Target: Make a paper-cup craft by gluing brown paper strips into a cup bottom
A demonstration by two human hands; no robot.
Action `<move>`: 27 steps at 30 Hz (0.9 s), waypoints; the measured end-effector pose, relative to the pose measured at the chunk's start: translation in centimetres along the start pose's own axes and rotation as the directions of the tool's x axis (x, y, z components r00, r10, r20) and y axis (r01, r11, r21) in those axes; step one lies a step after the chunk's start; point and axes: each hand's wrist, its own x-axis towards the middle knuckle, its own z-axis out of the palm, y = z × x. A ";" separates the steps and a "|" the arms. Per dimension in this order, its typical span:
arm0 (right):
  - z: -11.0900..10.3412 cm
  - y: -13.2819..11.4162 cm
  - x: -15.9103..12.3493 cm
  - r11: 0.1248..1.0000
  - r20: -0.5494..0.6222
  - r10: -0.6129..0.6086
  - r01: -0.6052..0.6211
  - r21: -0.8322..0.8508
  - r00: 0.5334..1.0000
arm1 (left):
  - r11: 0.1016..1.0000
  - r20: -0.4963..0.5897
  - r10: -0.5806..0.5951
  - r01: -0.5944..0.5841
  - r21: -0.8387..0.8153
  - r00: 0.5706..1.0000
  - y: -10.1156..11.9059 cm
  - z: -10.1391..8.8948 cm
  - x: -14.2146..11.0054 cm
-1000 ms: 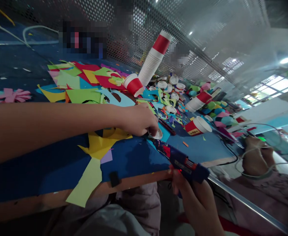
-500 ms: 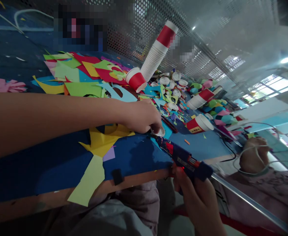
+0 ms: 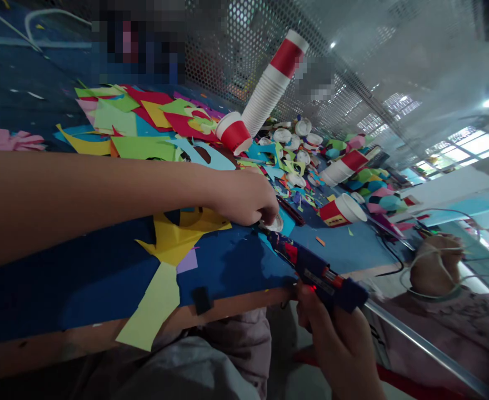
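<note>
My right hand is wrapped round the handle of a dark blue hot glue gun. A red light glows near my thumb, and a long clear glue stick sticks out of the gun's back end. My left hand reaches across from the left, its fingers closed on the edge of a small round white cup-bottom piece. The gun's nozzle points at this piece and is close to it; whether they touch I cannot tell. Beneath the piece lies some blue paper.
Yellow paper and a pale green strip overhang the table's front edge. Behind my left arm are coloured paper sheets. Stacked paper cups, a single cup and several white cup bottoms stand farther back. Another person's hand is at right.
The whole view has shifted slightly. Both hands, the glue gun and the white piece keep nearly the same places relative to one another.
</note>
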 end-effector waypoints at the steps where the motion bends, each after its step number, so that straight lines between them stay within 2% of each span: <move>1: 0.0 -0.1 0.0 1.000 -0.004 -0.008 0.008 -0.008 1.000 | 1.000 0.000 -0.002 0.002 -0.007 1.000 0.0 0.0 0.0; 5: 0.0 -0.7 0.0 0.999 -0.027 -0.035 0.034 -0.017 0.999 | 1.000 0.004 -0.015 0.016 -0.024 1.000 0.2 -0.1 0.0; 12: 0.1 -1.7 0.0 0.998 -0.040 -0.022 0.025 0.061 0.999 | 1.000 0.024 -0.027 0.027 -0.011 0.999 0.2 -0.3 0.0; 16: 0.1 -1.6 -0.1 0.997 -0.046 -0.011 0.015 0.082 0.999 | 1.000 0.017 -0.015 0.015 -0.012 1.000 0.0 -0.2 0.1; 20: -0.1 -1.3 -0.2 0.999 -0.052 -0.023 0.025 0.031 0.998 | 1.000 -0.010 0.008 -0.009 -0.029 1.000 -0.1 0.0 0.1; 27: -0.1 -1.4 -0.3 0.998 -0.052 0.001 0.002 0.064 0.999 | 1.000 0.022 -0.013 0.014 -0.027 1.000 0.1 -0.2 0.1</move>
